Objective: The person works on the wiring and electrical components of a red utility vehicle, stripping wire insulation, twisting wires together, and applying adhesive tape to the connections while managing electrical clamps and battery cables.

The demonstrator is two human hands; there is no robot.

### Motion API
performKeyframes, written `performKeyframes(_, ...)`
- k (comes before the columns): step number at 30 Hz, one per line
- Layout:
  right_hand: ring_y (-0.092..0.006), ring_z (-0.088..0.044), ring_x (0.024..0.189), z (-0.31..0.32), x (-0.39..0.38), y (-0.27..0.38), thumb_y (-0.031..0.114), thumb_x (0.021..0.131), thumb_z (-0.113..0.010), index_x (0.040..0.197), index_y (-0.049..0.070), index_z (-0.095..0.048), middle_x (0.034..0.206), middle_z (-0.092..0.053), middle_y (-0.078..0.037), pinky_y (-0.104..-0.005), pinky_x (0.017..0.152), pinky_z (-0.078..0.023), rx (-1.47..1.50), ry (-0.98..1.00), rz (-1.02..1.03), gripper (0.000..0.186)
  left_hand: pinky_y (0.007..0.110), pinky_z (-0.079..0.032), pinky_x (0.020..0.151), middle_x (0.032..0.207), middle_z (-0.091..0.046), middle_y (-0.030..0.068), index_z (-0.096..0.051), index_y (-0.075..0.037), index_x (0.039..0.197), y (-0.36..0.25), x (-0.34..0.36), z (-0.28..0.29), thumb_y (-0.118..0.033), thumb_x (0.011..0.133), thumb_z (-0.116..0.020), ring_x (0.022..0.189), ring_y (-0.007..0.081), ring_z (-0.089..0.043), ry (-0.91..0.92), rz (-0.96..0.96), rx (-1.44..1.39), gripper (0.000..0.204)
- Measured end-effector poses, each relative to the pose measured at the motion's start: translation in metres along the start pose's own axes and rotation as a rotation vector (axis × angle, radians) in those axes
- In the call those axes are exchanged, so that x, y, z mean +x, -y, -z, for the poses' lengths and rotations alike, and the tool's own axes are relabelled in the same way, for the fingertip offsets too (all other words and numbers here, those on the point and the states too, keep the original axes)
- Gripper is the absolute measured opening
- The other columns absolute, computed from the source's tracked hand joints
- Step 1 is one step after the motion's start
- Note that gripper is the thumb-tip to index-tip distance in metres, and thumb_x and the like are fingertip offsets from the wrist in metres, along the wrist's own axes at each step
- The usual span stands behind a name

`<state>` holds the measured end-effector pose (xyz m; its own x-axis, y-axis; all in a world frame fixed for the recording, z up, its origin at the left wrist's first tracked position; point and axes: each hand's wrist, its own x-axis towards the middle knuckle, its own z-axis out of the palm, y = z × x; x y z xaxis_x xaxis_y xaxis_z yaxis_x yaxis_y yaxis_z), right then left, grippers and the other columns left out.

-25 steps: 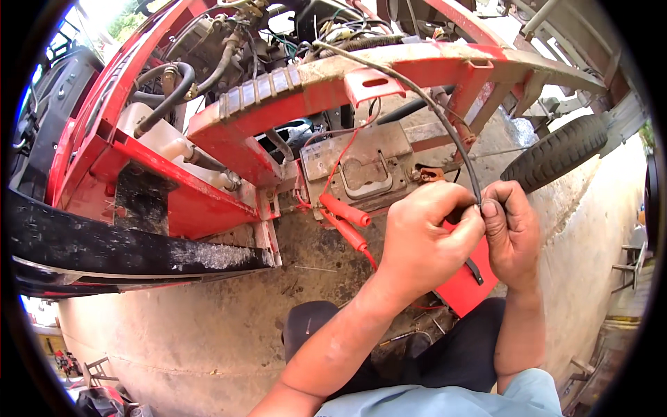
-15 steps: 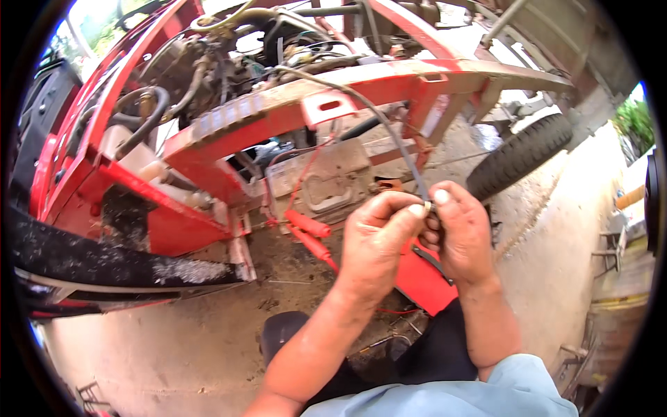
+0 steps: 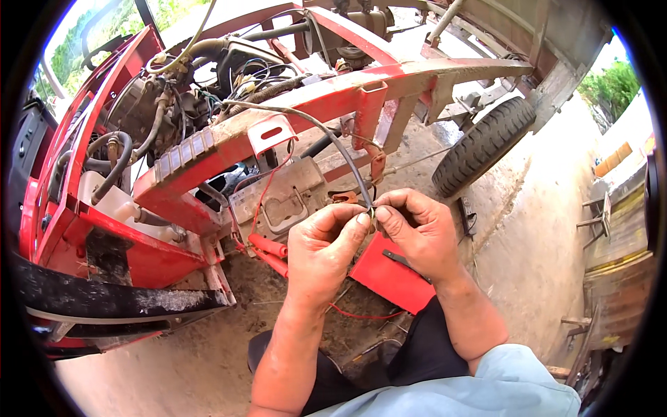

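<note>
A grey cable [image 3: 338,142] arches from the engine bay over the red frame rail and ends between my fingertips. My left hand [image 3: 326,243] pinches the cable end between thumb and forefinger. My right hand [image 3: 420,233] pinches at the same spot from the other side, on thin wire ends that my fingertips partly hide. Below and behind my hands lies a flat red case [image 3: 392,274] with a black strip across it. Beside my left hand are red-handled clamps [image 3: 267,248] with a thin red wire, near a dusty battery [image 3: 278,194].
The red vehicle frame [image 3: 306,104] crosses ahead, with engine parts and loose wiring [image 3: 257,73] behind it. A black bumper [image 3: 125,295] juts in at left. A tyre [image 3: 486,146] stands at right; farther right are a small stool [image 3: 599,215] and wooden boards [image 3: 618,306].
The view has shifted, so the scene sits farther left. My right hand's fingers have uncurled from a closer grip into a fingertip pinch, and both hands stay at the cable end.
</note>
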<state>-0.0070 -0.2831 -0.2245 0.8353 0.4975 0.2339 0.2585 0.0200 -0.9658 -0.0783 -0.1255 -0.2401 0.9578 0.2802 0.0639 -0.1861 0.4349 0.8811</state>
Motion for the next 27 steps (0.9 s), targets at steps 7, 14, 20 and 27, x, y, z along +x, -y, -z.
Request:
performKeyframes(7,-0.0114,-0.068,0.081,-0.006,-0.004,0.003,0.001,0.099,-0.064,0.105,-0.001,-0.064,0.089,-0.069,-0.004,-0.0303,0.069,-0.055,-0.042,-0.002,0.001,0.006,0.022,-0.046,0.068,0.083,-0.066,-0.0006,-0.068,0.001,0.100,0.011,0.000,-0.013,-0.010,0.104,-0.061,0.076,0.0038,-0.057,-0.055,0.135,0.022,0.014)
performKeyframes(14,-0.0354,-0.066,0.076,0.001,0.008,-0.010,0.003,0.088,-0.073,0.100,0.002,-0.061,0.086,-0.064,-0.014,-0.0424,0.068,-0.054,-0.651,-0.153,0.501,0.017,0.024,-0.035,0.056,0.070,-0.050,-0.0070,-0.062,-0.004,0.088,-0.013,-0.011,-0.024,-0.013,0.103,-0.061,0.060,0.0039,-0.041,-0.043,-0.027,0.467,0.018)
performKeyframes(20,-0.0367,-0.065,0.081,-0.002,0.010,-0.014,0.002,0.085,-0.072,0.101,0.003,-0.057,0.087,-0.063,-0.014,-0.0440,0.071,-0.053,-0.674,-0.110,0.535,0.022,0.026,-0.031,0.053,0.065,-0.045,-0.0038,-0.055,-0.006,0.083,-0.006,-0.009,-0.018,-0.009,0.098,-0.060,0.055,0.0070,-0.035,0.005,0.059,-0.079,0.016)
performKeyframes(27,-0.0320,-0.062,0.071,0.007,0.035,-0.031,0.000,0.090,-0.065,0.098,0.002,-0.058,0.083,-0.061,-0.014,-0.0396,0.065,-0.051,-0.609,-0.248,0.470,0.011,0.028,-0.026,0.051,0.060,-0.036,-0.0037,-0.050,-0.007,0.081,-0.009,-0.014,-0.017,-0.013,0.094,-0.060,0.053,0.0086,-0.029,0.025,0.008,-0.107,0.018)
